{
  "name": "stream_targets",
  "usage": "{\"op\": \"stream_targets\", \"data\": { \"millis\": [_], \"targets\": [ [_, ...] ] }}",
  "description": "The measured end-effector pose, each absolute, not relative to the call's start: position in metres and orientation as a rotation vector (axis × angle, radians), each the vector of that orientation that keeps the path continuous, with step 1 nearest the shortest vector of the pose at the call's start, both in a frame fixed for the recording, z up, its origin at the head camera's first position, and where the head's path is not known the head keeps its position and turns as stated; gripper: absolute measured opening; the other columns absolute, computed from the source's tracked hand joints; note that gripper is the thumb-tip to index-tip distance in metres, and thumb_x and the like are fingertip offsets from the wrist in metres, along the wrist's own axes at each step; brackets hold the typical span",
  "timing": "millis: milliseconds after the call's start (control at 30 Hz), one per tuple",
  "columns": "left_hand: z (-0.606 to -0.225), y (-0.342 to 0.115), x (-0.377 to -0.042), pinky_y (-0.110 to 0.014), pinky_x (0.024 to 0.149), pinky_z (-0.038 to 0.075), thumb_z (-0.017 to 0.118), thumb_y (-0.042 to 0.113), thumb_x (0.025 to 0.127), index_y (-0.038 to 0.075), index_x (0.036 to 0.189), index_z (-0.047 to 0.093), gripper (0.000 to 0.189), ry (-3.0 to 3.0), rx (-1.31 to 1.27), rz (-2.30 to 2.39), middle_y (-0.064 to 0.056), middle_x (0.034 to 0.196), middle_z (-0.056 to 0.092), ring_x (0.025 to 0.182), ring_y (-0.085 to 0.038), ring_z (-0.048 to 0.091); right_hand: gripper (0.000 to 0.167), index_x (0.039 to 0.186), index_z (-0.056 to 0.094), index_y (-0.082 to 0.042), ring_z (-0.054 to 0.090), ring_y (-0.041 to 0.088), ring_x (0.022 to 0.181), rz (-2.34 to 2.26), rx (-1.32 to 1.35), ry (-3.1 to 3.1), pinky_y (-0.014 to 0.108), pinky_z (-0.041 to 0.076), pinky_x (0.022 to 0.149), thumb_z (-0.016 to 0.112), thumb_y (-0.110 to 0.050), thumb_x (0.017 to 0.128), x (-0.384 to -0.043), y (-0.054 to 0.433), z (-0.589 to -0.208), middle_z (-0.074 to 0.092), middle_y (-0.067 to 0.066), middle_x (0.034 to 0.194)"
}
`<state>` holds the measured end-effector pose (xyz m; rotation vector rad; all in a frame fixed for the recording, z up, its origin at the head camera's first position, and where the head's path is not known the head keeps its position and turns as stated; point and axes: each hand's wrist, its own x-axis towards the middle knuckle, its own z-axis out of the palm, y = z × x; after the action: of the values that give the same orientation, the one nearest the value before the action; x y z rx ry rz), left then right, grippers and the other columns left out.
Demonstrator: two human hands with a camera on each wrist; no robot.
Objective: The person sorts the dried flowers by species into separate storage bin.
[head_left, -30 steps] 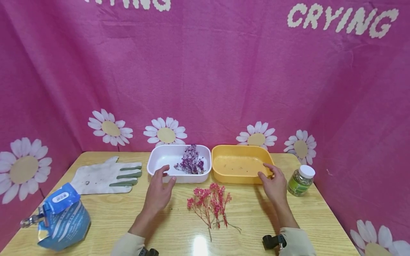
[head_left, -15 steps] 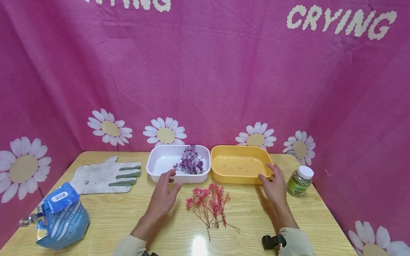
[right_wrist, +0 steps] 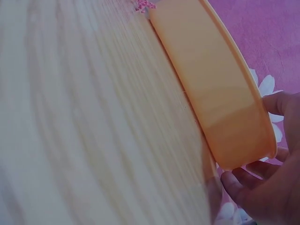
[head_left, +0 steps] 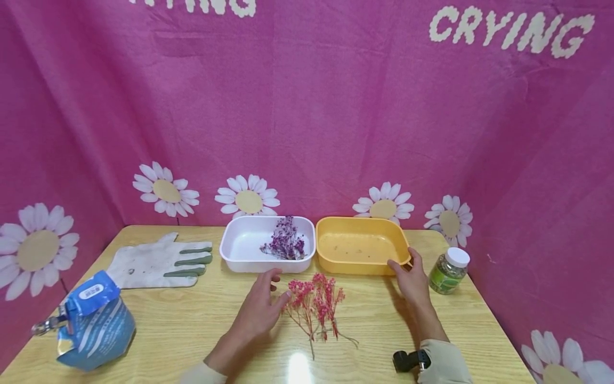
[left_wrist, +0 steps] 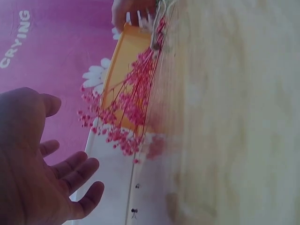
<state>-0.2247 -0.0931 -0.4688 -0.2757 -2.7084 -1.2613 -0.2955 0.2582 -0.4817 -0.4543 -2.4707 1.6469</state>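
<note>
Left hand [head_left: 263, 298] open, just beside pink sprigs [head_left: 315, 303] on counter [head_left: 192, 320]; right hand [head_left: 411, 280] touching yellow tub [head_left: 361, 246] corner.

The left hand [head_left: 261, 306] has moved from the white tray [head_left: 240, 250] to the pink flower sprigs [head_left: 314, 304].
</note>
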Motion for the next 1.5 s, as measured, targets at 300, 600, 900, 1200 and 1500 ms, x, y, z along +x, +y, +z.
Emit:
{"op": "stream_targets", "data": {
  "millis": [300,600,900,1200,1500],
  "targets": [
    [-0.472,-0.087,-0.215,-0.039,0.082,0.05,0.062,0.036,0.093,0.009,0.136,0.046,0.053,-2.741,-0.308,-1.166,-0.01,0.117,0.058,0.1,-0.023,0.058,0.081,0.156,0.01,-0.017,0.036,0.037,0.141,1.619,-0.456,-2.485,0.046,0.03,0.117,0.059,-0.034,0.094,-0.298,0.255,-0.484,0.032,0.022,0.155],
    [-0.473,-0.075,-0.2,-0.035,0.074,0.046,0.068,0.038,0.086,0.011,0.123,0.052,0.049,-2.817,-0.258,-1.024,-0.003,0.102,0.058,0.091,-0.016,0.054,0.08,0.156,0.007,-0.018,0.035,0.037,0.141,1.62,-0.479,-2.502,0.048,0.026,0.118,0.057,-0.033,0.096,-0.294,0.256,-0.484,0.031,0.022,0.155],
    [-0.474,-0.067,-0.187,-0.044,0.079,0.047,0.069,0.045,0.082,0.013,0.115,0.056,0.048,-2.939,-0.213,-0.908,-0.003,0.103,0.057,0.09,-0.018,0.054,0.081,0.156,0.008,-0.018,0.036,0.037,0.141,1.607,-0.482,-2.497,0.048,0.025,0.119,0.057,-0.037,0.095,-0.294,0.256,-0.483,0.031,0.021,0.155],
    [-0.478,-0.063,-0.189,-0.048,0.082,0.045,0.066,0.046,0.084,0.017,0.125,0.056,0.051,-2.979,-0.262,-0.903,-0.007,0.117,0.057,0.104,-0.024,0.056,0.081,0.156,0.008,-0.02,0.036,0.036,0.141,1.608,-0.476,-2.501,0.047,0.026,0.118,0.057,-0.039,0.095,-0.295,0.258,-0.486,0.033,0.021,0.155],
    [-0.478,-0.064,-0.197,-0.044,0.079,0.041,0.068,0.045,0.082,0.018,0.132,0.055,0.058,-3.032,-0.198,-0.853,-0.007,0.112,0.055,0.1,-0.022,0.053,0.08,0.156,0.009,-0.019,0.037,0.036,0.14,1.605,-0.469,-2.499,0.048,0.025,0.118,0.057,-0.038,0.095,-0.294,0.258,-0.485,0.033,0.02,0.154]
  ]
}}
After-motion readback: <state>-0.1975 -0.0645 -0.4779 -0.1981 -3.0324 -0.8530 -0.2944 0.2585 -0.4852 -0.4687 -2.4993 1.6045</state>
